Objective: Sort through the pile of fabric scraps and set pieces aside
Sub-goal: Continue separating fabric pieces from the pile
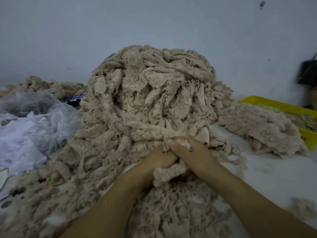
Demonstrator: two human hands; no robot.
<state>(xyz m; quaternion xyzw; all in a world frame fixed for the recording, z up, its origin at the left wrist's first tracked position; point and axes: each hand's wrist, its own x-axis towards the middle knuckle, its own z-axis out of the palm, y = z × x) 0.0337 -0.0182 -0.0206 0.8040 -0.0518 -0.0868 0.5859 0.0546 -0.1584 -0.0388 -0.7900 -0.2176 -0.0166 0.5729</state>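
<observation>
A tall pile of beige fleecy fabric scraps [151,93] fills the middle of the view, against a pale wall. Both my hands are at its near foot, close together. My left hand [157,160] is partly buried under the scraps, its fingers curled round a fleecy strip [169,172] that hangs between the two hands. My right hand [190,152] grips the same bundle from the right, thumb pressed on a thin scrap at the pile's base. A flatter heap of scraps [260,127] lies to the right, partly over a yellow basket.
A yellow plastic basket [281,105] stands at the right edge. Clear plastic bags with white material [29,127] lie on the left, with more beige scraps [51,86] behind them. A dark object [307,73] sits at the far right by the wall. White table surface [267,174] shows at right.
</observation>
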